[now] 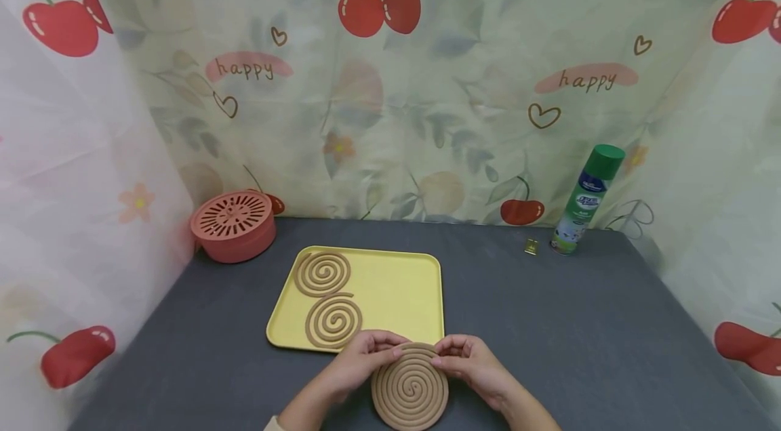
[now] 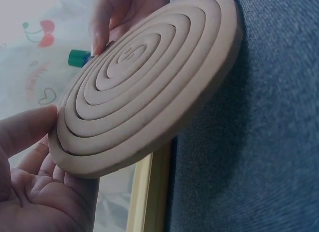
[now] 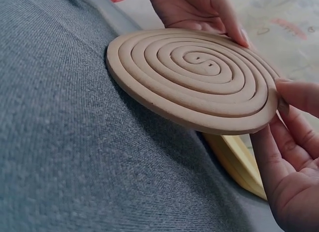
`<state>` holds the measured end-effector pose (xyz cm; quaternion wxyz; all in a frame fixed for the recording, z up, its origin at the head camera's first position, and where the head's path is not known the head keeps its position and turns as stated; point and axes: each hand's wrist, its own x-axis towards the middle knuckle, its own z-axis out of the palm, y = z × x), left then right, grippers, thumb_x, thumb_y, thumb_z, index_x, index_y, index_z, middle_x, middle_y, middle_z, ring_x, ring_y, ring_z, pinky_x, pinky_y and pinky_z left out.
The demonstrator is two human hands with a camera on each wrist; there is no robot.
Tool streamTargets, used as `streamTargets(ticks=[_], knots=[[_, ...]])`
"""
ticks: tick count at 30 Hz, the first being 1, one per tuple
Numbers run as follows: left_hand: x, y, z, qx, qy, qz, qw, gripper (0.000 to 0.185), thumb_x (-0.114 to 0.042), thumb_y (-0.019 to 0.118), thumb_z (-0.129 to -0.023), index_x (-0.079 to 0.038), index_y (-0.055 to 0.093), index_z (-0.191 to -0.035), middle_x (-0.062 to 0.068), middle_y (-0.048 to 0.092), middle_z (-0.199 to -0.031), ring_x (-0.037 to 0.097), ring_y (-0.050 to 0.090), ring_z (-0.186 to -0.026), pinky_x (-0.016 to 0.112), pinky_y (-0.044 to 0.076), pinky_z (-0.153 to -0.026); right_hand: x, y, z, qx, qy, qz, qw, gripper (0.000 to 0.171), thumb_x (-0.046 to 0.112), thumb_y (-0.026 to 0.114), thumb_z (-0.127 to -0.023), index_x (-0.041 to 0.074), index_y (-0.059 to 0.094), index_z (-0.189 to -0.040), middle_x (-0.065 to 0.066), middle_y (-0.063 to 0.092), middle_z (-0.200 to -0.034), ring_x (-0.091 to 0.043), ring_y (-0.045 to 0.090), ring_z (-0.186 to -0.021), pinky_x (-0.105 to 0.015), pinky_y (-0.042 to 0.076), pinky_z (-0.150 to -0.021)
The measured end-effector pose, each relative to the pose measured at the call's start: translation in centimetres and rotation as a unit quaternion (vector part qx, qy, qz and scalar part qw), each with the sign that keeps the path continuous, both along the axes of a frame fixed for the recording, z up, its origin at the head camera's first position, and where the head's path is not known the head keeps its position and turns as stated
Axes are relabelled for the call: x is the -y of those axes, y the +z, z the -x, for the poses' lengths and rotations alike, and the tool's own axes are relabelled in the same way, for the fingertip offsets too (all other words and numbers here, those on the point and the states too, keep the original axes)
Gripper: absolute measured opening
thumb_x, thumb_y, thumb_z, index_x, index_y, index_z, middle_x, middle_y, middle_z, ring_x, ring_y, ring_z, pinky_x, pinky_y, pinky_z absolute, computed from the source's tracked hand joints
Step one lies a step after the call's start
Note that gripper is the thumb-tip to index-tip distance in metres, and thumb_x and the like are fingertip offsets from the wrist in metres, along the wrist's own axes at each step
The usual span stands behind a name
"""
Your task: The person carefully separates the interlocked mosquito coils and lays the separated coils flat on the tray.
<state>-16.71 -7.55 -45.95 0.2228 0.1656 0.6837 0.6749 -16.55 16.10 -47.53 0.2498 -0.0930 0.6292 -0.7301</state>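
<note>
1. A yellow tray (image 1: 399,299) lay on a dark cloth (image 1: 549,322), and every place below is given from that tray.
2. A brown coil disc (image 1: 410,389), its spirals wound tightly together, was held just on the person's side of the tray, in front of the right half of its near edge. It was tilted; whether its lower rim touched the cloth could not be told.
3. The person's left hand (image 1: 364,358) pinched the disc's rim nearest the tray, left of centre, thumb on top and fingers curled beneath.
4. The right hand (image 1: 471,364) pinched the same rim right of centre, its thumb and fingers likewise closed on the edge.
5. On the tray's left side lay two single open spirals: one (image 1: 322,274) in the far left corner, the other (image 1: 333,321) toward the near edge.
6. Beyond the tray's far left corner sat a round pink container (image 1: 238,241) with a slotted lid.
7. Well to the tray's right and farther back stood a green spray can (image 1: 586,200), with a small gold-coloured piece (image 1: 531,247) near its base.
8. Behind the tray hung a cherry-printed curtain (image 1: 421,112).
</note>
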Motion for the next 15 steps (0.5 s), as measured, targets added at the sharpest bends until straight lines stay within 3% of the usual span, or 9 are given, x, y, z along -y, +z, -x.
streamTargets(ticks=[15], knots=[[0.07, 0.04, -0.04, 0.004, 0.006, -0.001, 1.0, 0.032, -0.015, 0.058, -0.092, 0.008, 0.06, -0.113, 0.011, 0.069, -0.095, 0.005, 0.062, -0.08, 0.019, 0.051, -0.069, -0.37, -0.2, -0.03, -0.04, -0.001, -0.039, 0.998, 0.007, 0.009, 0.069, -0.082, 0.012, 0.064, -0.085, 0.01, 0.066, -0.078, 0.0, 0.06, -0.072, -0.018, 0.051, -0.069]])
